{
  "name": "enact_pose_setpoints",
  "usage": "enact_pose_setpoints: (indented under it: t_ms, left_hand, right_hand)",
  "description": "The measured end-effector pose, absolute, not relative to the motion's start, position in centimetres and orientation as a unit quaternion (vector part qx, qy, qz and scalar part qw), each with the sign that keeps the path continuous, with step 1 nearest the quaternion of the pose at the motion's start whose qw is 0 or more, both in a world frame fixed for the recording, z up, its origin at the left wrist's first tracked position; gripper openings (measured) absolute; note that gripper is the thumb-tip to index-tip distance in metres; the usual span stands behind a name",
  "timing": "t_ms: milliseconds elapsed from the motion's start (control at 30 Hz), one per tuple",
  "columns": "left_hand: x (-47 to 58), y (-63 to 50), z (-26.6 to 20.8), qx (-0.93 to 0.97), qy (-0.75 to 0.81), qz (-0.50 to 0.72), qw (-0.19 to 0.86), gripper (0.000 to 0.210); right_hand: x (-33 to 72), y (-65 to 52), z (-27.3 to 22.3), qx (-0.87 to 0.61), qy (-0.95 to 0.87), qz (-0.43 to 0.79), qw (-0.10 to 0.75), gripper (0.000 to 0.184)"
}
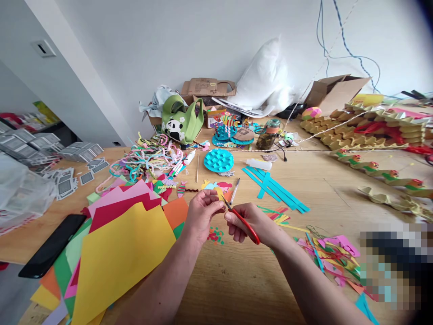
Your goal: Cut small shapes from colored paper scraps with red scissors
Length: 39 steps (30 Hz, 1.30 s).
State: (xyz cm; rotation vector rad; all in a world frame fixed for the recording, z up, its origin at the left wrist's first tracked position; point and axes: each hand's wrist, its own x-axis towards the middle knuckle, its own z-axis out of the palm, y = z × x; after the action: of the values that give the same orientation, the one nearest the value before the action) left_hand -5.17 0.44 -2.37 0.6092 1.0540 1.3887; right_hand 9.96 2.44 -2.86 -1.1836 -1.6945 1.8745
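My left hand (207, 208) pinches a small piece of yellow paper (219, 194) between thumb and fingertips. A pair of red-handled scissors (246, 225) is held in my right hand (248, 219), its blades meeting the paper at my left fingertips. Below my hands lies a scatter of tiny red, green and orange paper dots (215, 235). Just beyond them are a pen (235, 190) and several cut paper fish shapes (223, 185). Farther back sits a blue-painted egg-tray disc (218, 160).
Coloured paper sheets (128, 253) and a black phone (52, 245) lie on the left. Pipe cleaners (145, 158) pile near a green panda bag (182, 119). Blue paper strips (275, 187), paper scraps (333, 257) and egg cartons (365, 131) spread over the right. A glass jar (267, 135) stands behind.
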Motion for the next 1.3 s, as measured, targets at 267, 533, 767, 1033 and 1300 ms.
enact_pose_setpoints:
  t_ms: [267, 533, 767, 1033, 1300]
  left_hand:
    - [-5.31, 0.50, -2.37, 0.250, 0.448, 0.600, 0.613, 0.035]
    - [-5.28, 0.52, -2.27, 0.250, 0.447, 0.601, 0.614, 0.035]
    - [-5.30, 0.42, -2.23, 0.261, 0.446, 0.592, 0.618, 0.037]
    - [-5.66, 0.53, -2.36, 0.280, 0.453, 0.573, 0.623, 0.037]
    - [-5.97, 0.60, -2.19, 0.264, 0.456, 0.577, 0.624, 0.039]
  right_hand:
    - [9.91, 2.48, -2.49, -0.426, -0.585, 0.671, 0.160, 0.054]
    - [9.91, 2.48, -2.62, -0.429, -0.584, 0.670, 0.160, 0.053]
    - [9.99, 2.50, -2.69, -0.429, -0.587, 0.668, 0.162, 0.052]
    - [10.01, 2.58, -2.62, -0.428, -0.598, 0.660, 0.156, 0.051]
    - [10.09, 2.51, -2.81, -0.422, -0.602, 0.661, 0.154, 0.050]
